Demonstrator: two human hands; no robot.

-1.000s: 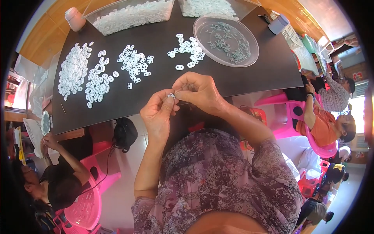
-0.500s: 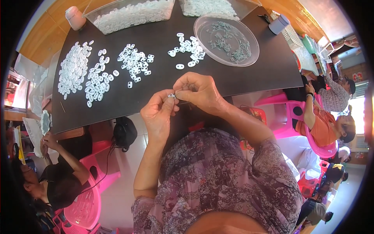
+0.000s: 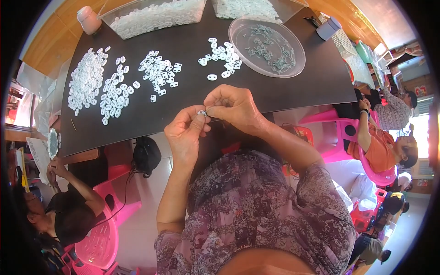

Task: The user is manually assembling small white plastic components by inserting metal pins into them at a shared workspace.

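Observation:
Above the table's near edge, my left hand (image 3: 184, 129) pinches a small white plastic piece (image 3: 201, 112) with dark spots between thumb and fingers. My right hand (image 3: 234, 107) meets it from the right, thumb and forefinger closed at the piece's edge; whatever those fingertips hold is too small to make out. Beyond the hands lie loose piles on the dark table (image 3: 192, 98): oval white pieces with two holes (image 3: 117, 94), squarish white pieces (image 3: 158, 68), and a mixed-looking cluster of white pieces (image 3: 224, 57). A round clear tray (image 3: 298, 59) holds many small grey-green slivers.
Clear bins (image 3: 156, 27) heaped with white pieces stand at the far edge. A pink-white jar (image 3: 88, 20) is far left, a grey-lidded container (image 3: 328, 28) far right. A larger white pile (image 3: 86, 80) lies left. People sit on pink chairs (image 3: 98, 243) at both sides.
Both hands stay almost still, fingertips together at the small white piece. The piles and tray look the same.

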